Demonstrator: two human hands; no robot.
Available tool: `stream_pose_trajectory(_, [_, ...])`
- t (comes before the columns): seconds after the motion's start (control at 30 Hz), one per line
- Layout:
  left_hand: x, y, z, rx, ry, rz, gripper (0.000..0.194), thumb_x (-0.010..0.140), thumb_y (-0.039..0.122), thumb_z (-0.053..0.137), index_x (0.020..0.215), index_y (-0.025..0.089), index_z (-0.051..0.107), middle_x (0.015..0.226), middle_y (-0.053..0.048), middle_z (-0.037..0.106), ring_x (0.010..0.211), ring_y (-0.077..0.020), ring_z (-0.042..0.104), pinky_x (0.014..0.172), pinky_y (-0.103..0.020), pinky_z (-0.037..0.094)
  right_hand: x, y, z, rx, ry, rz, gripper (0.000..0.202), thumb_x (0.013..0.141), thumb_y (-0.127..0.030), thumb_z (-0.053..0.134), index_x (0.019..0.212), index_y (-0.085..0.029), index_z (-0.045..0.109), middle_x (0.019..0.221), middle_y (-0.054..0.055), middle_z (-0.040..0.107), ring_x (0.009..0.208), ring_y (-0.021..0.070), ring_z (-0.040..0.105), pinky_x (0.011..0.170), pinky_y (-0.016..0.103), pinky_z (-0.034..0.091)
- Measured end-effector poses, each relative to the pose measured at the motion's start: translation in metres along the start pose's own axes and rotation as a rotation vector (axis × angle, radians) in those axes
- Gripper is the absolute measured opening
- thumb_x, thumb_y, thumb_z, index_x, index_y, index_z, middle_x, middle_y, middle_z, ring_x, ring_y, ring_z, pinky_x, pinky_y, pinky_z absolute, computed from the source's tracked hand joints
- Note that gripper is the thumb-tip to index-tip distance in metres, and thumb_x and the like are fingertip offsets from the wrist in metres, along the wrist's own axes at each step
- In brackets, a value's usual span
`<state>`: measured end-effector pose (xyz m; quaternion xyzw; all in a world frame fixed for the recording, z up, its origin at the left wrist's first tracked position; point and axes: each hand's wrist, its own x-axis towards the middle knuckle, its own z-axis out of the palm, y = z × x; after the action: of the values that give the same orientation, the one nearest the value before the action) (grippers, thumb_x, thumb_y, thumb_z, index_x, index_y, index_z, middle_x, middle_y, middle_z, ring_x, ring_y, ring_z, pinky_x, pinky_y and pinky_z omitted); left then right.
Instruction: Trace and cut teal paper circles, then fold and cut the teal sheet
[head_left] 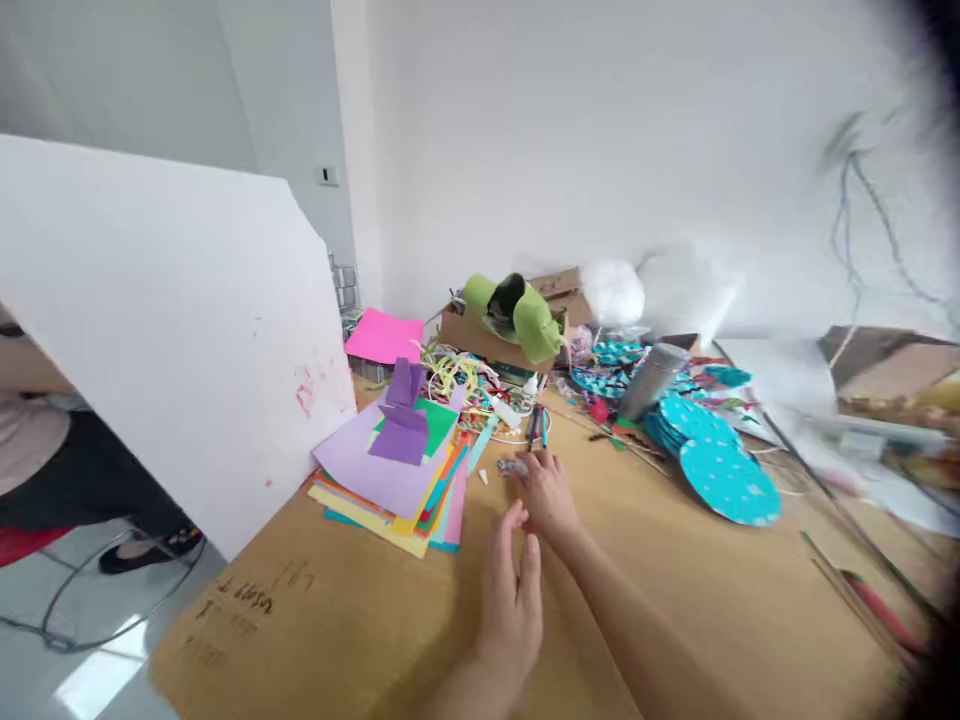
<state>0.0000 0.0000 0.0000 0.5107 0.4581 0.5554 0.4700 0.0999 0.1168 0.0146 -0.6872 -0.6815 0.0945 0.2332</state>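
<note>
My left hand (511, 600) is just above the bare wooden table, thumb and fingers apart, with nothing in it. Farther forward, my right hand (550, 492) reaches down to the table, its fingers a little spread. A small grey crumpled-looking piece (511, 467) lies at its fingertips; whether they touch it I cannot tell. Just beyond stand out a dark pen (533, 428) and a blue pen (544, 428). A small white cone-shaped bit (483, 477) lies to the left. Beside it is a stack of coloured paper (397, 485) with a folded purple paper (403, 425) on top.
A large white board (172, 300) stands along the left edge. Boxes, a green rolled piece (534, 325) and tangled strips (457, 380) crowd the back. Turquoise discs (727, 482) and a grey cylinder (654, 380) are at right. A person's leg (97, 480) shows behind the board.
</note>
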Motion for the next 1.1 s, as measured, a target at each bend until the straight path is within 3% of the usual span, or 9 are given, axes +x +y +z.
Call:
stream_pose_trajectory(0.13, [-0.006, 0.002, -0.002, -0.028, 0.038, 0.032, 0.047, 0.096, 0.045, 0.038, 0.133, 0.019, 0.049, 0.137, -0.014, 0.053, 0.129, -0.0238, 0.046, 0.109, -0.04, 0.034, 0.02, -0.014, 0.003, 0.041, -0.051, 0.046, 0.026, 0.091, -0.019, 0.05, 0.111, -0.015, 0.067, 0.113, 0.015, 0.064, 0.11, 0.0263, 0.056, 0.094, 0.036, 0.041])
stream_pose_trajectory(0.23, [-0.007, 0.009, -0.003, -0.069, 0.082, 0.006, 0.047, 0.096, 0.045, 0.038, 0.134, 0.019, 0.049, 0.136, -0.014, 0.054, 0.128, -0.0243, 0.047, 0.108, -0.04, 0.035, 0.035, -0.026, 0.008, 0.104, -0.18, 0.11, 0.023, 0.095, -0.026, 0.048, 0.098, -0.014, 0.067, 0.091, 0.008, 0.068, 0.083, 0.0178, 0.065, 0.077, 0.032, 0.05])
stream_pose_trajectory(0.4, [-0.005, 0.033, -0.007, -0.167, 0.115, -0.076, 0.051, 0.095, 0.049, 0.038, 0.137, 0.02, 0.045, 0.14, -0.013, 0.05, 0.131, -0.0238, 0.044, 0.108, -0.037, 0.036, 0.051, -0.053, 0.014, 0.189, -0.348, 0.144, 0.027, 0.094, -0.037, 0.055, 0.106, -0.014, 0.061, 0.097, 0.004, 0.065, 0.077, 0.0133, 0.064, 0.069, 0.031, 0.055])
stream_pose_trajectory(0.53, [-0.002, 0.054, -0.018, -0.191, 0.076, -0.109, 0.054, 0.094, 0.052, 0.039, 0.14, 0.022, 0.043, 0.142, -0.012, 0.048, 0.134, -0.0238, 0.041, 0.111, -0.038, 0.033, 0.057, -0.074, 0.019, 0.213, -0.357, 0.093, 0.026, 0.094, -0.037, 0.055, 0.101, -0.013, 0.062, 0.089, 0.002, 0.066, 0.071, 0.0119, 0.063, 0.066, 0.03, 0.054])
stream_pose_trajectory(0.67, [0.016, 0.064, -0.047, -0.147, 0.131, -0.012, 0.052, 0.093, 0.052, 0.041, 0.135, 0.022, 0.047, 0.144, -0.012, 0.046, 0.134, -0.0236, 0.041, 0.111, -0.037, 0.034, 0.066, -0.092, 0.027, 0.209, -0.276, 0.02, 0.018, 0.087, -0.03, 0.062, 0.094, -0.015, 0.067, 0.078, 0.002, 0.069, 0.071, 0.0145, 0.067, 0.066, 0.026, 0.049])
stream_pose_trajectory(0.87, [0.065, 0.04, -0.112, 0.042, 0.38, 0.163, 0.049, 0.091, 0.054, 0.043, 0.128, 0.021, 0.049, 0.134, -0.014, 0.054, 0.127, -0.0244, 0.048, 0.107, -0.041, 0.037, 0.079, -0.124, 0.048, 0.203, -0.138, -0.072, 0.042, 0.075, -0.031, 0.072, 0.114, -0.018, 0.065, 0.098, 0.008, 0.07, 0.087, 0.0209, 0.067, 0.07, 0.026, 0.046])
stream_pose_trajectory(0.93, [0.074, 0.027, -0.126, 0.061, 0.437, 0.177, 0.051, 0.091, 0.054, 0.042, 0.128, 0.019, 0.048, 0.131, -0.016, 0.055, 0.125, -0.0249, 0.049, 0.105, -0.042, 0.038, 0.081, -0.132, 0.054, 0.206, -0.114, -0.098, 0.033, 0.073, -0.027, 0.072, 0.105, -0.019, 0.069, 0.101, 0.008, 0.069, 0.086, 0.0204, 0.066, 0.071, 0.027, 0.045])
stream_pose_trajectory(1.03, [0.077, 0.013, -0.135, 0.084, 0.478, 0.165, 0.048, 0.092, 0.051, 0.044, 0.128, 0.019, 0.048, 0.131, -0.016, 0.055, 0.124, -0.0249, 0.05, 0.103, -0.041, 0.041, 0.087, -0.139, 0.06, 0.235, -0.106, -0.151, 0.007, 0.076, -0.021, 0.067, 0.08, -0.019, 0.072, 0.086, 0.006, 0.07, 0.082, 0.0195, 0.065, 0.072, 0.028, 0.045])
stream_pose_trajectory(1.1, [0.075, 0.011, -0.134, 0.104, 0.462, 0.173, 0.045, 0.093, 0.047, 0.044, 0.129, 0.021, 0.047, 0.133, -0.015, 0.054, 0.124, -0.0241, 0.05, 0.104, -0.041, 0.04, 0.093, -0.141, 0.062, 0.272, -0.091, -0.192, 0.009, 0.078, -0.022, 0.065, 0.072, -0.019, 0.07, 0.082, 0.005, 0.069, 0.087, 0.0202, 0.064, 0.078, 0.029, 0.045])
